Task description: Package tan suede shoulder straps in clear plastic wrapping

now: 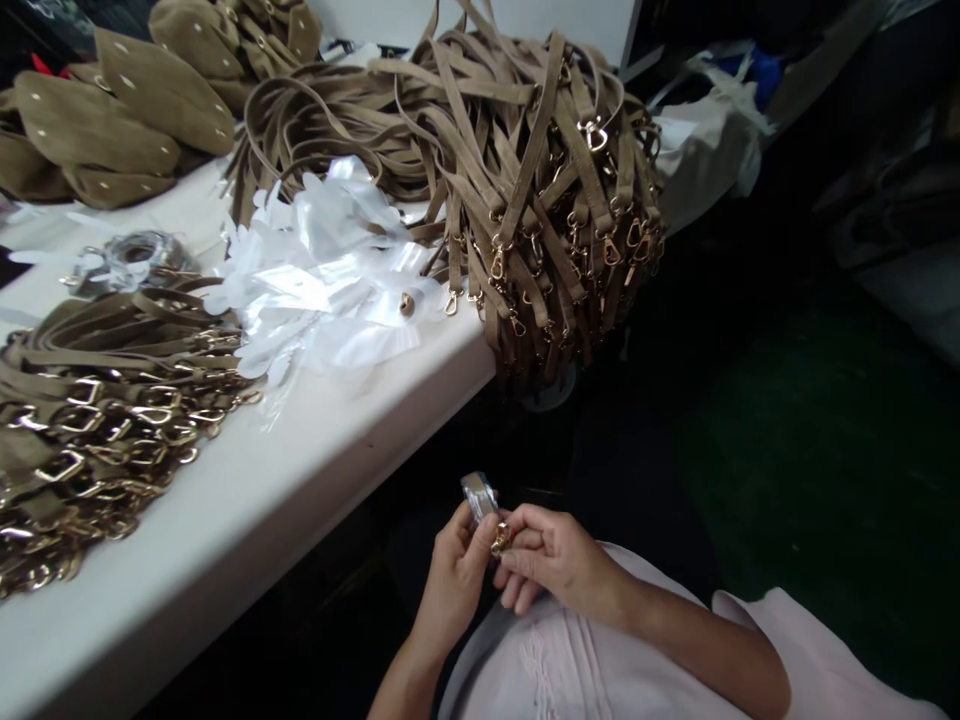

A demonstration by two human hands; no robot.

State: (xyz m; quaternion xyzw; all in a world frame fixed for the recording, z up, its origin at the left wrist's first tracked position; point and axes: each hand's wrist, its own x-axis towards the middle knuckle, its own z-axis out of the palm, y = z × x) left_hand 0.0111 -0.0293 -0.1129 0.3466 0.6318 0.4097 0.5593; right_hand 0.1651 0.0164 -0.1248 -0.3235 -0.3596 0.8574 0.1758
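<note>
In front of my lap, my left hand is closed around a small strap bundle that looks wrapped in clear plastic. A gold metal clasp shows at the bundle's near end, between my two hands. The fingers of my right hand are bent and pinch at this clasp. Beyond the table edge hangs a big heap of brown straps with gold snap hooks. How the plastic runs under my fingers is hidden.
On the white table lie a pile of clear plastic wrappers, a plastic-wrapped coil and more straps with gold buckles. Brown fabric pieces are stacked at the back left. A pale cloth-like bundle stands behind the strap heap.
</note>
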